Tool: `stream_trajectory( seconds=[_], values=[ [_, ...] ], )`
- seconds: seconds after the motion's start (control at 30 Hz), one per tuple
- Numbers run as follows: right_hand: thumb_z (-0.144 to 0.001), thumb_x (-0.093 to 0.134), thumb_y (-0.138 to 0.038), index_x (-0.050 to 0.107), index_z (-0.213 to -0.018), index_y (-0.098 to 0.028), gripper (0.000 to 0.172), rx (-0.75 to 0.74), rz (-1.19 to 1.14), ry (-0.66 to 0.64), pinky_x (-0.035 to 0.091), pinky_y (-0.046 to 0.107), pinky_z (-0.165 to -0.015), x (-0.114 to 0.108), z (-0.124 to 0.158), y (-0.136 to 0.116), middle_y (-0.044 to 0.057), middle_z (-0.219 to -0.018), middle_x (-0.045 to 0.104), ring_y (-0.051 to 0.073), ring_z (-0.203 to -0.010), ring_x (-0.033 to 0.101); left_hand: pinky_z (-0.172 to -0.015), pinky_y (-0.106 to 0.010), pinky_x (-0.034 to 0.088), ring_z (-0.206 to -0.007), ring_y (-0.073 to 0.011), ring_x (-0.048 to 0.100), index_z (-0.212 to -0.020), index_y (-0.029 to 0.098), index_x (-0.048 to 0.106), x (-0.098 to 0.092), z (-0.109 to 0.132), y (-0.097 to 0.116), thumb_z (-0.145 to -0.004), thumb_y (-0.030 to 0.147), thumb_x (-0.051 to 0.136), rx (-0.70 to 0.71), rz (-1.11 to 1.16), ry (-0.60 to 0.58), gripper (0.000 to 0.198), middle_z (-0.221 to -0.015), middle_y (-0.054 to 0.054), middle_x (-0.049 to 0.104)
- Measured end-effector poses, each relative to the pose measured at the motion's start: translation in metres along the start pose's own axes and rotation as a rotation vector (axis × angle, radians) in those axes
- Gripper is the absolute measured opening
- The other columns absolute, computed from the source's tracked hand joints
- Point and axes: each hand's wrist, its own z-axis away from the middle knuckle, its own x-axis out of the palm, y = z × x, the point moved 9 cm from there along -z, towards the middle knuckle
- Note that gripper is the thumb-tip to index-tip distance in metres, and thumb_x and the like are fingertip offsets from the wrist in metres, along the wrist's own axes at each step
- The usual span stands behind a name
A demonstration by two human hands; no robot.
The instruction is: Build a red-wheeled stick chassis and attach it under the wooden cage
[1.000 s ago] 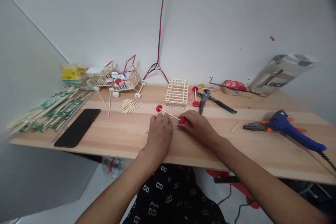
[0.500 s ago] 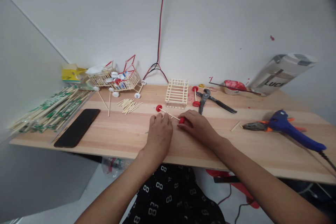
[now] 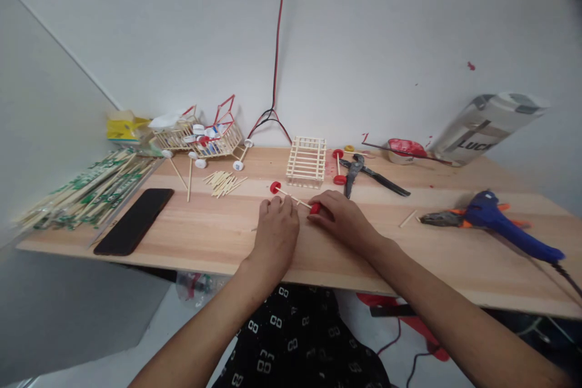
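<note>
A wooden stick with a red cap on its far end and another red cap on its near end lies slantwise between my hands. My left hand rests on the tabletop, its curled fingertips on the stick's middle. My right hand pinches the near cap between thumb and fingers. Just beyond stands a small frame of sticks. To its right is a second stick with red caps, beside black-handled pincers. What lies under my left palm is hidden.
Stick carts with white wheels, cut sticks, packaged chopsticks and a phone occupy the left. Rightward lie a blue glue gun over orange-handled pliers, a red-stained cup and a leaning bag.
</note>
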Motion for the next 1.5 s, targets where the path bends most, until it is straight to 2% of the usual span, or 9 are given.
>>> stream_trajectory(
  seconds=[1.2,1.5],
  values=[
    [-0.087,0.063,-0.026,0.059,-0.099,-0.021,0.014,-0.022,0.023,0.003,0.047,0.038,-0.086,0.0004,0.0002,-0.0017,0.006,-0.1,0.065,0.022,-0.096,0.057,-0.095,-0.046,0.041,-0.112,-0.0314,0.051,-0.126,0.01,0.058,0.0049,0.0,-0.0001,-0.093,0.01,0.045,-0.005,-0.018,-0.009,0.036,-0.13,-0.015,0.057],
    [-0.087,0.064,-0.026,0.059,-0.1,-0.02,0.015,-0.028,0.026,0.003,0.047,0.038,-0.086,0.0003,-0.0003,-0.0021,0.006,-0.1,0.065,0.022,-0.096,0.057,-0.096,-0.047,0.04,-0.114,-0.032,0.05,-0.126,0.009,0.058,0.0043,0.0002,0.0001,-0.093,0.008,0.043,-0.01,0.005,-0.05,0.036,-0.13,-0.015,0.057]
  ],
)
